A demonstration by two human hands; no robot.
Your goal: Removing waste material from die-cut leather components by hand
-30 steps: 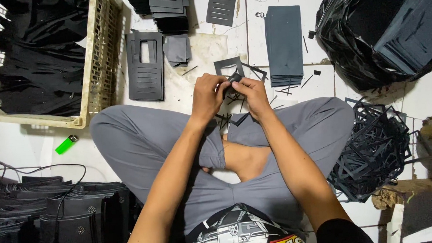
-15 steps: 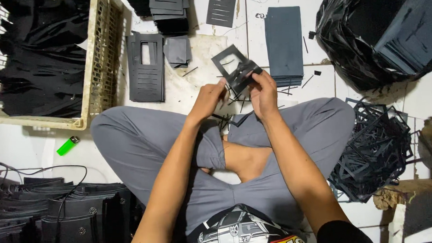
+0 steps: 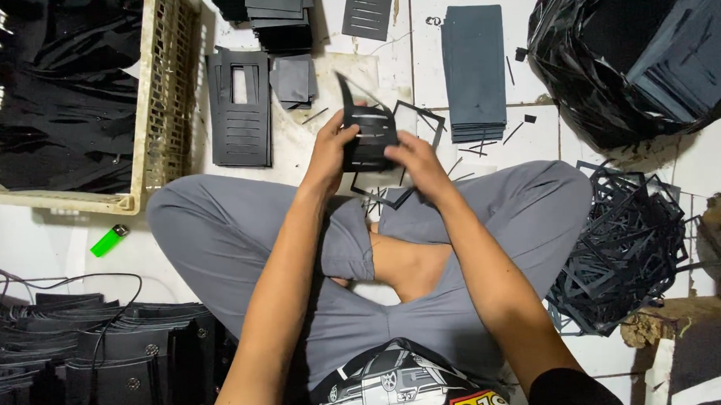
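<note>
A black slotted card piece (image 3: 368,144) is held above the white tiled floor (image 3: 534,136), just in front of the person's crossed legs in grey trousers (image 3: 242,230), with the left hand (image 3: 331,152) closed on its left edge and the right hand (image 3: 415,162) pinching its lower right corner. Thin black offcut strips (image 3: 392,185) lie scattered right beneath it, a stack of slotted black panels (image 3: 240,119) lies to its left beside a cream plastic crate (image 3: 161,90), and a pile of plain dark rectangular sheets (image 3: 473,67) lies to its right. Farther out sit a black plastic bag (image 3: 596,74) of dark sheets, a heap of black cut-out frames (image 3: 618,249), and a green lighter (image 3: 108,240).
</note>
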